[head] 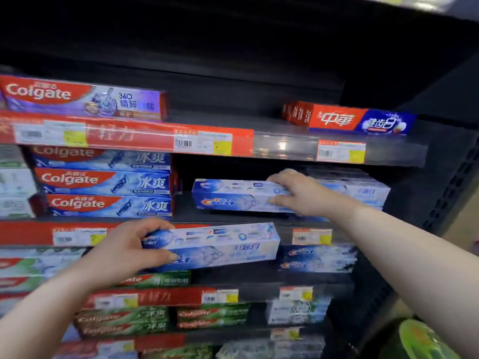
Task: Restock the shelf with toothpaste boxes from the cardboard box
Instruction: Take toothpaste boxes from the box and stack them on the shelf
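My right hand (298,193) grips a blue-and-white Crest toothpaste box (233,196) from above, its fingers curled over the top and front. The box lies lengthwise on the second shelf (186,206), in the dark gap right of the Colgate stack. More Crest boxes (363,190) lie behind my wrist. My left hand (129,252) holds a second Crest box (223,246) by its left end, in the air in front of the shelf edge below. The cardboard box is out of view.
Three stacked blue Colgate boxes (103,182) fill the left of the second shelf. On the top shelf lie a purple Colgate box (85,98) and a red-blue box (357,120). Lower shelves hold green Colgate boxes (124,320) and Crest boxes (316,257). Something green (425,340) sits bottom right.
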A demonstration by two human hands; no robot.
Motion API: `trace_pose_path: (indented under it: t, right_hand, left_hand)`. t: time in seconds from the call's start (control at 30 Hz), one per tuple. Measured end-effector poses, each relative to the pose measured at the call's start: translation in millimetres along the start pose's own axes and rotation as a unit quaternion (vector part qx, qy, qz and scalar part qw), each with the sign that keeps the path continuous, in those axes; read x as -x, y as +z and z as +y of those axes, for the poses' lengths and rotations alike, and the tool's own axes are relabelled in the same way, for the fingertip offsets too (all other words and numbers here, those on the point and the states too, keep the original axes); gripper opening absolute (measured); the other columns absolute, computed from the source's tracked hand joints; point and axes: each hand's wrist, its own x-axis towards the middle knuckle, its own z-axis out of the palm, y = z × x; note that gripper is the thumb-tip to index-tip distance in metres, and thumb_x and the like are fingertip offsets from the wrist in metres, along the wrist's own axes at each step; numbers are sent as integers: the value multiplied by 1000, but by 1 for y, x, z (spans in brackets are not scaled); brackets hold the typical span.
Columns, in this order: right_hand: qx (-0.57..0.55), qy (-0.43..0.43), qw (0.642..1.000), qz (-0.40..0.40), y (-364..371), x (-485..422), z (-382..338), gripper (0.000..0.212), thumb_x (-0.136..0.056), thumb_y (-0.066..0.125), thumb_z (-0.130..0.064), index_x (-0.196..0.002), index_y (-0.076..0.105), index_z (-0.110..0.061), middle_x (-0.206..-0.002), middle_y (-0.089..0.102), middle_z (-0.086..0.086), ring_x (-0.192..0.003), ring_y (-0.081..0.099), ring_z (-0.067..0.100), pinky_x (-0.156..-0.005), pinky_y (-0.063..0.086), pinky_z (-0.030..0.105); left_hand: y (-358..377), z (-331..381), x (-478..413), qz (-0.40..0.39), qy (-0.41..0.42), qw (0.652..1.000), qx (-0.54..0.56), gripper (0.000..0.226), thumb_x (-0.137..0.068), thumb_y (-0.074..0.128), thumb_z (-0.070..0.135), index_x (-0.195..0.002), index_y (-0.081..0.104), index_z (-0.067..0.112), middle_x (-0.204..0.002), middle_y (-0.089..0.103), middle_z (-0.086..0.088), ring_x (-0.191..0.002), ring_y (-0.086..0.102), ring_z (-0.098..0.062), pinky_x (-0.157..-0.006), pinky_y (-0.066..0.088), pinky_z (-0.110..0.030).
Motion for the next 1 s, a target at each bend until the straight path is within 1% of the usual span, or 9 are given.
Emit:
trace_pose_path:
  t: [0.13, 0.23, 0.4, 0.5, 0.57, 0.7, 0.77, 0.87, 1.0]
  right_hand:
    - [-11, -37, 999, -38, 8, -28, 4, 53, -88, 56, -35, -135, 41, -16, -129, 45, 14, -120, 45, 30, -103, 37, 39]
    - [-25, -49, 996, -64, 14, -40, 4, 53, -90, 55, -30, -136, 39, -10, -133, 42, 16, -123, 43, 30, -105, 34, 31]
    - [-1, -48, 992, -114, 24, -49, 6, 48, -92, 51, -31, -133, 41, -10, -128, 41, 15, -114, 48, 31, -100, 38, 34]
    - [26, -32, 988, -150, 27, -49, 9, 46, -92, 50, -32, -132, 42, -10, -129, 42, 13, -113, 49, 30, -98, 40, 36]
    - [53, -26, 985, -161, 28, -49, 9, 49, -92, 50, -33, -134, 40, -10, -132, 42, 14, -116, 47, 29, -99, 40, 38]
    - [74, -31, 985, -154, 24, -50, 8, 58, -91, 52, -33, -140, 32, -10, -138, 42, 12, -123, 43, 28, -99, 38, 34]
    - [71, -28, 985, -155, 23, -52, 9, 53, -89, 54, -33, -136, 39, -13, -134, 46, 10, -119, 45, 25, -94, 39, 32]
    - [68, -21, 985, -159, 24, -54, 9, 52, -88, 56, -33, -135, 41, -14, -133, 47, 7, -116, 47, 24, -89, 39, 29]
    - [62, -17, 986, -156, 23, -55, 8, 51, -87, 57, -31, -133, 43, -14, -133, 49, 6, -117, 48, 22, -82, 34, 22]
  left_hand:
    - [6, 5, 8, 45, -38, 998, 5, 63, -35, 76, 61, -89, 60, 35, -103, 66, 3, -83, 62, -1, -67, 46, -11]
    - [9, 6, 11, 61, -59, 996, 18, 34, -66, 81, 20, -89, 58, 32, -96, 63, -16, -76, 58, -19, -53, 44, -9]
    - [11, 6, 12, 80, -75, 994, 16, 35, -65, 82, 20, -87, 58, 31, -97, 66, -18, -73, 57, -22, -52, 42, -12]
    - [7, 3, 9, 76, -85, 993, 21, 56, -40, 75, 50, -91, 60, 32, -93, 68, -4, -79, 62, -20, -67, 49, -24]
    - [5, 1, 7, 73, -76, 994, 12, 64, -34, 69, 55, -93, 61, 31, -88, 68, 2, -73, 62, -14, -67, 48, -25]
    - [5, 3, 0, 60, -67, 996, 28, 38, -59, 82, 33, -92, 63, 32, -64, 67, 9, -45, 54, -3, -46, 41, -15]
    - [3, 2, -3, 52, -56, 997, 25, 36, -59, 81, 34, -90, 64, 40, -76, 70, 13, -55, 60, -11, -51, 44, -18]
    - [0, 6, -8, 57, -53, 996, 31, 33, -61, 82, 29, -87, 64, 41, -82, 71, -2, -57, 59, -10, -51, 43, -17]
    - [-2, 6, -18, 57, -43, 997, 40, 32, -72, 75, 8, -87, 60, 32, -77, 68, 23, -56, 57, -4, -50, 41, -11]
